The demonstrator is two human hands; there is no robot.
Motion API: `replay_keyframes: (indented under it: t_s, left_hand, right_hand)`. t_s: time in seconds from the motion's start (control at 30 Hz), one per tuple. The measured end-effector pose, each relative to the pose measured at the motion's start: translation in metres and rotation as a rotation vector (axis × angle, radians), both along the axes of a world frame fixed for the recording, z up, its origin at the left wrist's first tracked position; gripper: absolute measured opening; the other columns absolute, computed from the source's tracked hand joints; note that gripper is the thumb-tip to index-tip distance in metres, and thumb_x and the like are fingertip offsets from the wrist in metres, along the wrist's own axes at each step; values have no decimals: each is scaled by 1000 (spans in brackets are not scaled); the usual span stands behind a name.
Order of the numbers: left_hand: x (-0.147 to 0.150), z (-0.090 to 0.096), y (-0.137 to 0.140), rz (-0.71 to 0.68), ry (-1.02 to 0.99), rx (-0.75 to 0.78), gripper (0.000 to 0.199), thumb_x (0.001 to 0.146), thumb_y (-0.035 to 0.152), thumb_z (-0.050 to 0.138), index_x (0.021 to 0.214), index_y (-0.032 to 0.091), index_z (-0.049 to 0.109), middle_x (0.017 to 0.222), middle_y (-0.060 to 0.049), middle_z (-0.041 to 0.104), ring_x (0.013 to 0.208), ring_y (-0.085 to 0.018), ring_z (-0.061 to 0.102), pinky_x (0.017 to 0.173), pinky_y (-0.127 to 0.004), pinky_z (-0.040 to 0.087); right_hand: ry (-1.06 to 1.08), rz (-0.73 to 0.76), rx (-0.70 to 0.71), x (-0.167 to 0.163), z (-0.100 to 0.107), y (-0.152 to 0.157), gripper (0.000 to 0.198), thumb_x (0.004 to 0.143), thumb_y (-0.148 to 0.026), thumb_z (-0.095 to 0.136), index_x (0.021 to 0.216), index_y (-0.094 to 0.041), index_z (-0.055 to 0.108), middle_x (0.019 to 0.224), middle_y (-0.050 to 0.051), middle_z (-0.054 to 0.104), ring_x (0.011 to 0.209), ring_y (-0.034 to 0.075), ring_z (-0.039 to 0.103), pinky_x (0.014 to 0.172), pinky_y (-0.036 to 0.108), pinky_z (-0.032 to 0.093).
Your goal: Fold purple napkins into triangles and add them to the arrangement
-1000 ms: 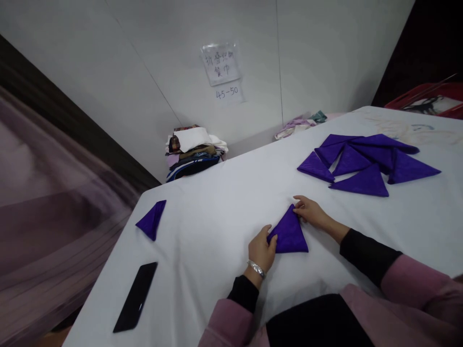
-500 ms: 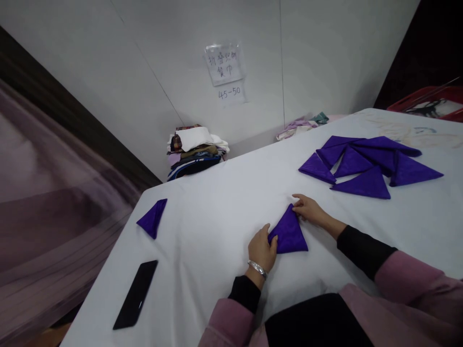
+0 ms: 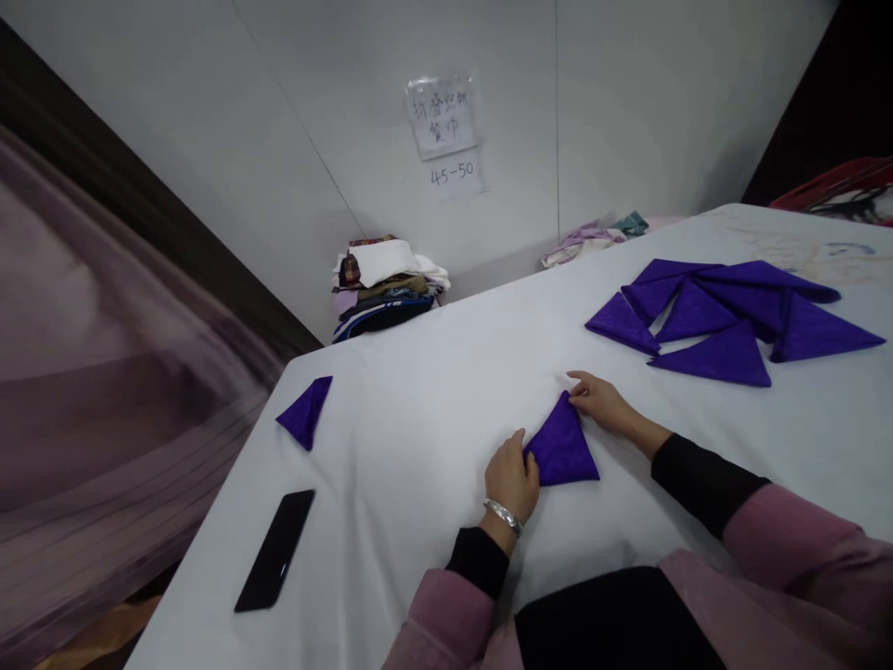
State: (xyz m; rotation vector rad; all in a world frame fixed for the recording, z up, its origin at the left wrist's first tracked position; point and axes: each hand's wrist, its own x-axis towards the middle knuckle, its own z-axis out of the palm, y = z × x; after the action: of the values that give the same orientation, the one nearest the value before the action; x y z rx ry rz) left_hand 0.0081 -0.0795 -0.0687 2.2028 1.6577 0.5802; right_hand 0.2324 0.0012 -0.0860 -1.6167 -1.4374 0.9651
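Note:
A purple cloth napkin point(image 3: 566, 448), folded into a rough triangle, lies flat on the white-covered table point(image 3: 433, 409) in front of me. My left hand point(image 3: 513, 476), with a silver bangle at the wrist, grips the napkin's left corner between thumb and fingers. At the top corner, my right hand point(image 3: 601, 402) pinches the cloth between thumb and forefinger, its other fingers partly stretched out. Several more folded purple napkins point(image 3: 712, 358) lie in an overlapping group to the right. One smaller folded napkin point(image 3: 305, 414) lies alone near the left edge.
A black phone point(image 3: 275, 551) lies on the left of the table. Beyond the far edge sit a stack of folded clothes point(image 3: 387, 290) and other fabrics point(image 3: 586, 244) against the wall. Handwritten paper signs point(image 3: 446, 116) hang there. Sheer mauve fabric point(image 3: 104, 391) drapes at the left.
The camera view has shifted slightly, moving the table and its things in the picture. Both hands keep their places at the napkin's corners, and the napkin looks nearly the same.

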Motion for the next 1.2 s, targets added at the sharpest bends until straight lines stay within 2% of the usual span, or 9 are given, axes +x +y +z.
replay_keyframes:
  t_s: [0.2, 0.33, 0.5, 0.7, 0.83, 0.9, 0.97, 1.1, 1.2]
  left_hand:
    - [-3, -1, 0, 1, -19, -7, 41, 85, 21, 41, 125, 16, 46, 109, -9, 62, 95, -21, 57, 84, -37, 47]
    - [-5, -4, 1, 4, -26, -12, 41, 84, 21, 42, 125, 17, 46, 109, -8, 62, 96, -20, 57, 86, -35, 46]
    - [-4, -4, 0, 1, -21, 14, 41, 84, 20, 42, 124, 17, 46, 108, -8, 62, 95, -21, 58, 84, -36, 47]
    - [-2, -4, -2, 3, -2, 47, 40, 83, 20, 43, 123, 18, 47, 106, -8, 62, 95, -22, 58, 84, -37, 47]
    - [-2, -5, -2, -1, 9, 46, 40, 84, 19, 42, 123, 16, 47, 104, -9, 62, 94, -22, 58, 83, -37, 47]
    - [-2, -4, -3, -3, 4, 41, 40, 84, 19, 42, 124, 16, 46, 104, -10, 62, 94, -22, 57, 83, -37, 47]
    - [-2, -4, -3, -5, 0, 34, 40, 84, 19, 42, 124, 16, 46, 104, -10, 62, 95, -21, 57, 84, -36, 47]
    - [0, -2, -2, -3, 7, 35, 40, 84, 19, 42, 123, 15, 46, 106, -10, 61, 96, -22, 57, 85, -38, 47]
    - [0, -2, -2, -4, 7, 30, 40, 84, 18, 42, 123, 15, 46, 107, -10, 61, 95, -22, 57, 84, -37, 47]
  right_hand:
    - [-45, 66, 59, 4, 0, 2, 46, 65, -15, 53, 109, -20, 59, 85, 2, 63, 66, 15, 57, 63, 28, 47]
    - [-55, 218, 147, 10, 3, 5, 43, 62, -12, 48, 101, -22, 63, 88, 2, 63, 75, 16, 57, 71, 29, 47]
    - [-112, 347, 107, 14, 13, 14, 33, 62, -11, 49, 90, -21, 64, 106, 4, 62, 74, 15, 57, 72, 29, 48]
    - [-240, 391, 138, 16, 17, 27, 28, 63, -8, 49, 81, -22, 65, 108, 2, 63, 81, 17, 60, 78, 33, 50]
    - [-276, 308, 183, 15, 17, 20, 31, 72, -14, 48, 97, -23, 66, 115, 5, 61, 104, 22, 56, 92, 39, 44]
    - [-314, 206, 254, 9, 18, 6, 34, 81, -22, 46, 111, -22, 61, 122, 8, 57, 114, 24, 51, 99, 43, 39]
    - [-350, 180, 334, 0, 21, -15, 39, 86, -32, 43, 122, -21, 54, 130, 10, 51, 123, 25, 43, 103, 45, 34]
    - [-460, 435, 414, -21, 25, -48, 50, 88, -44, 43, 134, -23, 42, 143, 8, 36, 135, 26, 23, 110, 49, 18]
    - [-549, 494, 351, -26, 20, -50, 58, 87, -51, 43, 137, -22, 38, 144, 10, 35, 135, 28, 20, 109, 53, 14]
